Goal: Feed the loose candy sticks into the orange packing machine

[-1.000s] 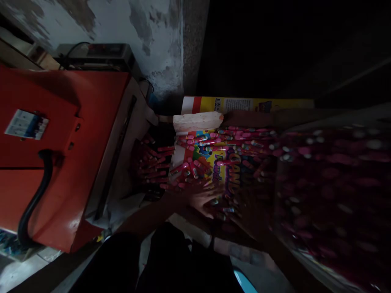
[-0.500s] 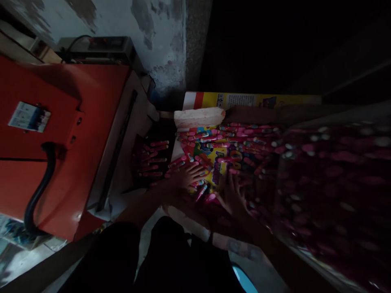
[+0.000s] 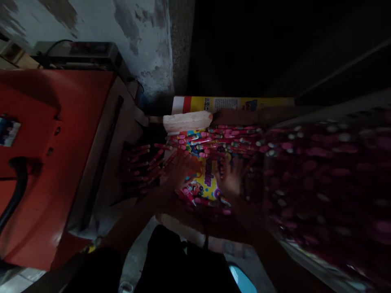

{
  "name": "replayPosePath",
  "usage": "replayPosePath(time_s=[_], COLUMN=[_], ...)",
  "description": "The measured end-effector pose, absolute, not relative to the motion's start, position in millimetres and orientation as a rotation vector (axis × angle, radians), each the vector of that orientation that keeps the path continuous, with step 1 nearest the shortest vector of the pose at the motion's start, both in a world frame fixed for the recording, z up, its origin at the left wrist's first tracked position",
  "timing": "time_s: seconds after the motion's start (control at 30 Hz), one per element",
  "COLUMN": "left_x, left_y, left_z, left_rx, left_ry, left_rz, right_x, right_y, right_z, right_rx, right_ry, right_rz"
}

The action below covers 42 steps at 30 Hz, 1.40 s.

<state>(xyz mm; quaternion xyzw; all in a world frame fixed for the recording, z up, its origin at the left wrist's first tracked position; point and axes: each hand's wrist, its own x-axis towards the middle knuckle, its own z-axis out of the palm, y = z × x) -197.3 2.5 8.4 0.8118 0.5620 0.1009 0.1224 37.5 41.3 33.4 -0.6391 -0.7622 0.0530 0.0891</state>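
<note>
Many small pink tubes [image 3: 207, 141] with printed labels and pink or white ends lie over a colourful printed cardboard sheet [image 3: 207, 179]. My left hand [image 3: 180, 169] rests low over the left side of the sheet, fingers stretched out toward the tubes and slightly blurred. To the right, my right hand [image 3: 232, 179] is spread over the sheet among more tubes; its fingers are smeared a little by motion. Neither hand visibly grips a tube. A loose group of tubes [image 3: 139, 162] lies left of my left hand, in a dark gap beside the red machine.
The red machine [image 3: 82, 110] with a black handle fills the left. A white-plastered block [image 3: 187, 120] borders the sheet's far edge. On the right is a large heap of pink tubes [image 3: 317, 171]. A worn wall [image 3: 146, 24] stands behind; much is dark.
The view has turned, so everything sits further left. My left hand has moved away from me, with tubes pushed leftward off the sheet. My right hand has also moved forward. More print shows between my hands.
</note>
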Motion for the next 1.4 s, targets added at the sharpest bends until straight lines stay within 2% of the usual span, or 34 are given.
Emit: replayPosePath(time_s=[0.17, 0.3, 0.4, 0.63, 0.87, 1.0, 1.1, 1.17, 1.4], left_x=[-93.9, -49.5, -51.3, -118.3, -223.0, -238.3, -224.5, -217.8, -261.1], left_y=[90.0, 167.2, 184.9, 134.4, 61.9, 28.8, 20.3, 22.1, 43.4], left_z=[11.6, 20.2, 13.2, -9.5, 8.2, 8.3, -6.0, -17.1, -19.8], left_rx=[2.274, 2.389, 2.465, 2.491, 2.531, 2.421, 2.193, 2.106, 2.266], left_ry=[1.655, 1.570, 1.543, 1.487, 1.356, 1.648, 2.074, 2.192, 1.875], left_rz=[0.437, 0.459, 0.372, 0.182, -0.039, 0.034, 0.115, 0.133, 0.104], right_x=[118.8, 115.3, 99.5, 36.2, -48.1, -41.5, -31.0, -33.9, -80.5], right_y=[133.9, 184.2, 185.0, 121.5, 47.2, 42.4, 57.2, 64.4, 69.5], right_z=[60.9, 61.1, 40.1, -1.5, -0.6, 1.2, -6.2, -11.7, -16.6], right_rx=[-2.015, -2.013, -1.992, -2.043, -1.862, -1.757, -1.752, -1.702, -1.646], right_ry=[-2.109, -2.169, -2.288, -2.188, -2.191, -2.285, -2.380, -2.457, -2.514], right_rz=[-0.173, -0.182, -0.174, 0.071, 0.407, 0.338, 0.262, 0.218, 0.170])
